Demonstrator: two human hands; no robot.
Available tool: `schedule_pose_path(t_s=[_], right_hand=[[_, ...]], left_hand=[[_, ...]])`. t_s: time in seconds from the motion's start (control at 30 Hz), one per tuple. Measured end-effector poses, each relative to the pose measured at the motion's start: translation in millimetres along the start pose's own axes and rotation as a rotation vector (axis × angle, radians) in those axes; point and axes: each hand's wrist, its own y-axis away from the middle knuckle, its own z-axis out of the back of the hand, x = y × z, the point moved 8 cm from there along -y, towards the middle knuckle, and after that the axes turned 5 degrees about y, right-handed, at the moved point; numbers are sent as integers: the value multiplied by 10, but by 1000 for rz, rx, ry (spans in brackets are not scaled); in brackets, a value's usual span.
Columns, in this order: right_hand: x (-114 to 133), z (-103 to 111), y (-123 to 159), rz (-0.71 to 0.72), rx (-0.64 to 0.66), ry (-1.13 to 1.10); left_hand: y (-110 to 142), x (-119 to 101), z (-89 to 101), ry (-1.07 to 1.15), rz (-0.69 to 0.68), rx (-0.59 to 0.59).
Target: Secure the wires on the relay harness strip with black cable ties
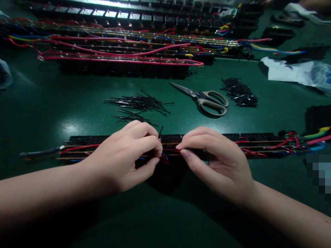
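A long black strip assembly (170, 138) lies crosswise in front of me, with copper-coloured rods and red and blue wires along it. My left hand (129, 155) is over its middle, thumb and fingers closed together; what they pinch is hidden. A thin black cable tie end (161, 130) pokes up beside those fingers, and a loop of blue and red wire (164, 158) shows by the thumb. To the right, my right hand (217, 158) pinches a short red wire (178, 150) between thumb and forefinger, just above the strip.
Scissors (207, 100) lie beyond the strip, between a loose pile of black cable ties (137, 102) and a denser pile (239, 92). More wired strips (124, 51) fill the back of the green table (46, 113). A white plastic bag (289, 72) rests at right.
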Motion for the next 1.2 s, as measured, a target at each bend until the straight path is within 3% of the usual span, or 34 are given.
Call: schedule_pose_path(t_s=[0.2, 0.43, 0.8, 1.0, 1.2], right_hand=[[-175, 79, 57, -200, -116, -48], [-234, 95, 102, -262, -153, -18], [-37, -3, 3, -1, -34, 216], [24, -83, 45, 119, -39, 343], [54, -90, 45, 162, -26, 373]], left_hand=[[16, 15, -2, -57, -35, -4], [28, 30, 10, -75, -54, -22], [20, -3, -1, -64, -63, 12], [10, 4, -8, -74, -73, 12], [17, 1, -10, -79, -71, 19]])
